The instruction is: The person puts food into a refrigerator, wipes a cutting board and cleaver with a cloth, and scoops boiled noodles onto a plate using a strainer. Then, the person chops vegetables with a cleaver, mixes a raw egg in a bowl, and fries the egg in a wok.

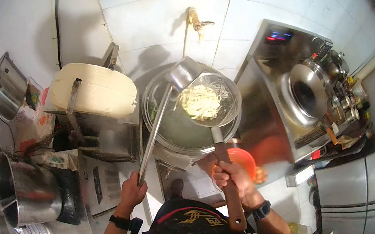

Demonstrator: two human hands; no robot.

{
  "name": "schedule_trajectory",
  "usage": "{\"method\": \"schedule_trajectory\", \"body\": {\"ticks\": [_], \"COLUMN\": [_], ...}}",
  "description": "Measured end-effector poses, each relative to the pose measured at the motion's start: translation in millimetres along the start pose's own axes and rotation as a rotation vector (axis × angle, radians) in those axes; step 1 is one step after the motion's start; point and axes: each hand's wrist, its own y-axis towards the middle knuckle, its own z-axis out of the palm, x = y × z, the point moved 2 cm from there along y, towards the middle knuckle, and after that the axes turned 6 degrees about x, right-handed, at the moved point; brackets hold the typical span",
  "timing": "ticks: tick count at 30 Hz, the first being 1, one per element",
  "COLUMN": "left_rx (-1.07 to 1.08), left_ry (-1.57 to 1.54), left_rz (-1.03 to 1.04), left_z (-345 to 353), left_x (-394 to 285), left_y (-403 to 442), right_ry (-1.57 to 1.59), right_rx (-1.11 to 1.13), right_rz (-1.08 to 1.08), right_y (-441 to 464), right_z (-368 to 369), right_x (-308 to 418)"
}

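Pale noodle strips lie in a round steel-mesh strainer, ahead of our right hand, which clasps its brown wooden handle; left hand grips a long steel ladle, reach presumably sparing us heat.

1. We are holding a long-handled metal ladle in the left hand, its cup tilting far ahead.
2. We are gripping a round mesh strainer by its brown handle in the right hand, its mesh sitting forward and leftward.
3. We are holding pale noodles heaped inside it.
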Motion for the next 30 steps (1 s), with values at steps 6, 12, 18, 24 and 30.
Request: {"method": "schedule_trajectory", "body": {"ticks": [6, 12, 18, 24, 30], "left_rx": [-0.053, 0.038, 0.111, -0.012, 0.026], "left_ry": [-0.186, -0.288, -0.467, -0.395, -0.453], "left_rz": [-0.066, -0.096, -0.242, -0.106, -0.176], "left_z": [22, 23, 40, 50, 47], "left_x": [11, -10, -15, -6, -10], "left_y": [10, 60, 73, 85, 91], "right_ry": [-0.07, -0.284, -0.022, -0.056, -0.085], "right_rx": [-0.057, -0.172, -0.084, -0.046, -0.049], "right_rz": [-0.041, -0.12, -0.116, -0.158, -0.18], "right_y": [-39, -55, -80, -97, -99], "right_z": [9, 55, 71, 87, 89], "right_x": [6, 34, 52, 59, 57]}}
